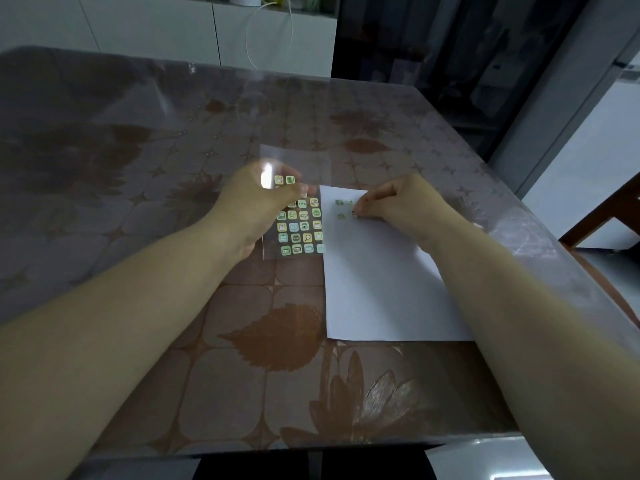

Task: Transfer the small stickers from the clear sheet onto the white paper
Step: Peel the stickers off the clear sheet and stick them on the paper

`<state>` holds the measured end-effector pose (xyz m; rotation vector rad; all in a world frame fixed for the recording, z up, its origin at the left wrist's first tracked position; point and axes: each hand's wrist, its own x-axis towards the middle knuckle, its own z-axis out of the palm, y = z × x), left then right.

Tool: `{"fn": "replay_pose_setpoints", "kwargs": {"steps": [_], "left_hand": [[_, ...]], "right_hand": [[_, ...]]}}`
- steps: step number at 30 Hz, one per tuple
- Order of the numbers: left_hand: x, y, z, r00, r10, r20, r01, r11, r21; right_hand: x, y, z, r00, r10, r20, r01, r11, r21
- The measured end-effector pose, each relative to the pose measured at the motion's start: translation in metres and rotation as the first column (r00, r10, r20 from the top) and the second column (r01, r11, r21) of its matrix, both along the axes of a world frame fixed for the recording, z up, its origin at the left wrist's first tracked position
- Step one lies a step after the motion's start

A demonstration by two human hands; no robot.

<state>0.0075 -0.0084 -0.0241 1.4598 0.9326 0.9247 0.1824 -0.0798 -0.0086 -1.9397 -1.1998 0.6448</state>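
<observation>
The left hand (256, 206) is gripping the clear sheet (304, 164) by its left edge, holding it lifted just left of the white paper (374, 282) so that its small stickers (299, 226) are sitting within reach. The right hand (405, 206), fingertips pinched together, is setting one sticker (354, 213) at the paper's far end, beside three others (339, 202).

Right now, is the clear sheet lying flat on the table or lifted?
Lifted: the left hand grips the clear sheet, fingers showing through from underneath it.
</observation>
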Motion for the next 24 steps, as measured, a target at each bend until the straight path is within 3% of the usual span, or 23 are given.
{"fn": "replay_pose_setpoints", "kwargs": {"steps": [24], "left_hand": [[-0.0013,-0.0009,-0.0009,0.999,-0.037,-0.020,0.038,0.999,0.025]], "right_hand": [[-0.0046,0.0048,-0.0036,0.996,-0.057,0.067,0.058,0.998,-0.011]]}}
